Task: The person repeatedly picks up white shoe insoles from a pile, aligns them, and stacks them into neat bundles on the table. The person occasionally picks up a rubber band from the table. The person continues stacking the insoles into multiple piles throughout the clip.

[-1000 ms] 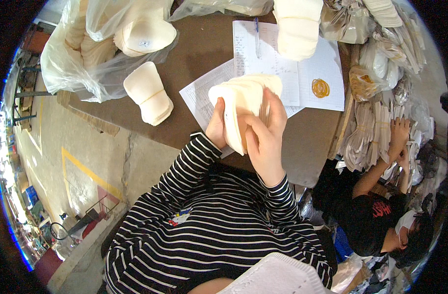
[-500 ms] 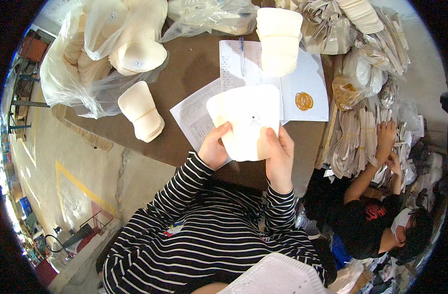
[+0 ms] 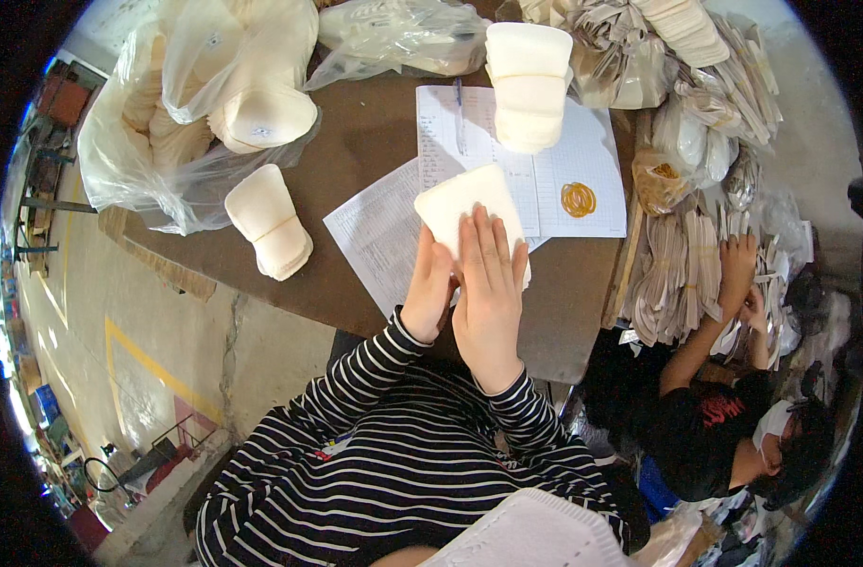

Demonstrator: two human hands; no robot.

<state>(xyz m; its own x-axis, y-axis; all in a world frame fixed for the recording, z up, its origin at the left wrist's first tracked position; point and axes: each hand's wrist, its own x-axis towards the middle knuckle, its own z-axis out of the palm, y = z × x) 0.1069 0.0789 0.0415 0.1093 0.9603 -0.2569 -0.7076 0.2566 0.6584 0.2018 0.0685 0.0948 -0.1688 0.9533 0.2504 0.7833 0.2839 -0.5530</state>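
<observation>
Supporting cream pad stack (image 3: pixel 447 200) above surface (image 3: pixel 360 123) near papers (image 3: pixel 370 222); gripping near-left edge with left hand (image 3: pixel 429 288), pressing right hand (image 3: pixel 488 269) flat on top; seemingly unfinished, showing no band, unlike banded bundle (image 3: pixel 261 203) at left

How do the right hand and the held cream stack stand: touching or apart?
Touching. The head view shows the right hand laid over the cream stack, its fingers flat against the face.
</observation>
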